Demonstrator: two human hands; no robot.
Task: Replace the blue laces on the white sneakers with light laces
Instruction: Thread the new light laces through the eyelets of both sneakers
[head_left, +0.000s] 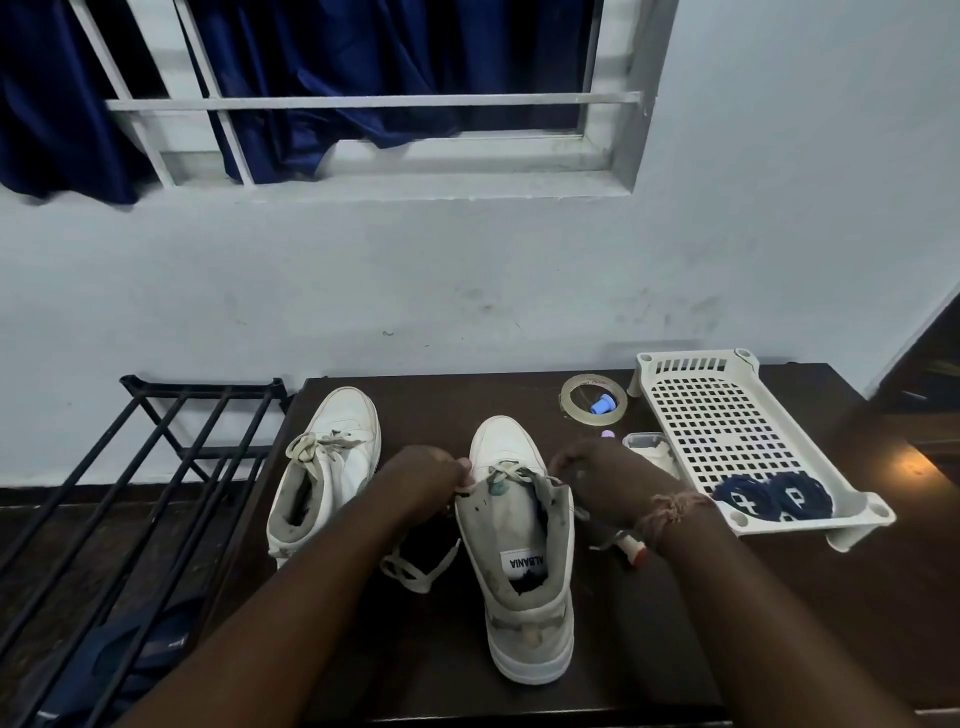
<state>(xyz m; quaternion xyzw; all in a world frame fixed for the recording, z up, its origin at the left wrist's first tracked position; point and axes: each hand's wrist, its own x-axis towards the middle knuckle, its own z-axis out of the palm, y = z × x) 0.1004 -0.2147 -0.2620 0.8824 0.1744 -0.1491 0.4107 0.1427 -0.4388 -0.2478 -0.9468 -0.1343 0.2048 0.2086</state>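
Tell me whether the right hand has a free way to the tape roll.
Probably yes: the right hand pinches lace at the near sneaker, and only bare table lies before the tape roll.

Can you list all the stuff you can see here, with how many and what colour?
sneakers: 2, white, on the dark table, one left, one in the middle
light laces: threaded in both sneakers
blue laces: 2 coiled bundles, in the tray
tray: 1, white, perforated, right side of table
tape roll: 1, clear, behind the middle sneaker
cap: 1, blue, inside the tape roll
rack: 1, black, left of table
curtain: dark blue, at window
hands: left hand and right hand, each pinching a lace end
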